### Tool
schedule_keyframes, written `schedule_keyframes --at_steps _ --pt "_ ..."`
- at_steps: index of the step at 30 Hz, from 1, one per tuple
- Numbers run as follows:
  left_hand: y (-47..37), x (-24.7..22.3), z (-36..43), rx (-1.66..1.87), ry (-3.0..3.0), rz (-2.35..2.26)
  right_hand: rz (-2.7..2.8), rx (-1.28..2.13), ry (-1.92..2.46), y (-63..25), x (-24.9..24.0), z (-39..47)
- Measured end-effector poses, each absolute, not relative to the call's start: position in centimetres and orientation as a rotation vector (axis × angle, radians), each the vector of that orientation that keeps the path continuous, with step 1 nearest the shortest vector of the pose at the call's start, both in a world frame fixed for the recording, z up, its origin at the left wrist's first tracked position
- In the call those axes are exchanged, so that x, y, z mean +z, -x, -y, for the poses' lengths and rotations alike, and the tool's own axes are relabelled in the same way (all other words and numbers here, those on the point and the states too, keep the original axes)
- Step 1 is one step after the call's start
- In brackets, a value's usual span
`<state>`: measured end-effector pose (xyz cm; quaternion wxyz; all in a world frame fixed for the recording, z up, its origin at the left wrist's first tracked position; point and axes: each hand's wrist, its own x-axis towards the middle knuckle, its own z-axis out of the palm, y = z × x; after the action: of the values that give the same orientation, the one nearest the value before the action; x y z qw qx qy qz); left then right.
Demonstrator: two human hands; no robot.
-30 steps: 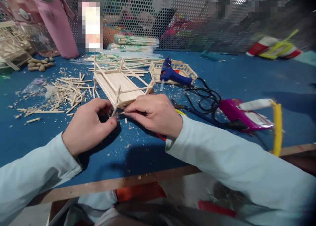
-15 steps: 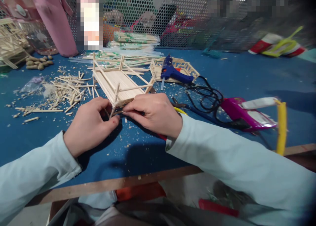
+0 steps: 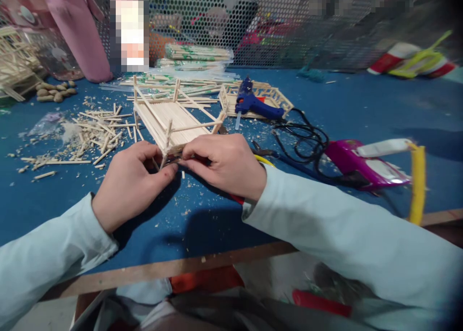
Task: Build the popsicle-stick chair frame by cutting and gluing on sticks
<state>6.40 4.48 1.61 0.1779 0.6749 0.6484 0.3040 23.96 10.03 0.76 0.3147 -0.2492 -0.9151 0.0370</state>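
A small frame of pale wooden sticks (image 3: 173, 121), with a slatted floor, upright posts and side rails, stands on the blue table. My left hand (image 3: 135, 184) is closed around its near left corner post, thumb in front. At the near edge my right hand (image 3: 227, 162) pinches something thin and small under the floor, close to my left thumb; the fingertips partly hide it. Beyond the frame, a blue glue gun (image 3: 258, 104) rests on a second stick structure (image 3: 224, 99).
Stick pieces (image 3: 104, 131) and crumbs lie left, near peanuts (image 3: 58, 92) and a pink bottle (image 3: 81, 37). Bagged sticks (image 3: 198, 54) are behind. Black cable (image 3: 302, 133), pliers (image 3: 264, 150) and a purple object (image 3: 365, 165) sit right. The wooden table edge (image 3: 173, 268) runs in front.
My right fingertips have shifted slightly at the frame's near edge, and my left thumb has moved a little toward them. The camera view has shifted slightly.
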Motion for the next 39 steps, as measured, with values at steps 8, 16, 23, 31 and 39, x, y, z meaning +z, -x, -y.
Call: schedule_keyframes --at_steps 8,16,23,31,39 --pt "-6.6 1.3 -4.7 0.904 -1.877 -1.865 2.343 0.212 0.611 -24.2 1.1 -9.6" --pt "-6.6 1.3 -4.6 0.943 -1.861 -1.856 1.803 0.438 0.725 -24.9 2.0 -9.3" --pt "-6.3 1.1 -4.6 0.927 -1.895 -1.804 1.643 0.633 0.881 -25.6 1.2 -11.4" --pt "-6.4 1.5 -4.4 0.905 -1.863 -1.835 1.764 1.140 0.969 -25.2 0.2 -12.5" --pt "-5.5 1.9 -4.2 1.109 -1.594 -1.733 1.820 1.192 0.820 -24.9 0.7 -12.1"
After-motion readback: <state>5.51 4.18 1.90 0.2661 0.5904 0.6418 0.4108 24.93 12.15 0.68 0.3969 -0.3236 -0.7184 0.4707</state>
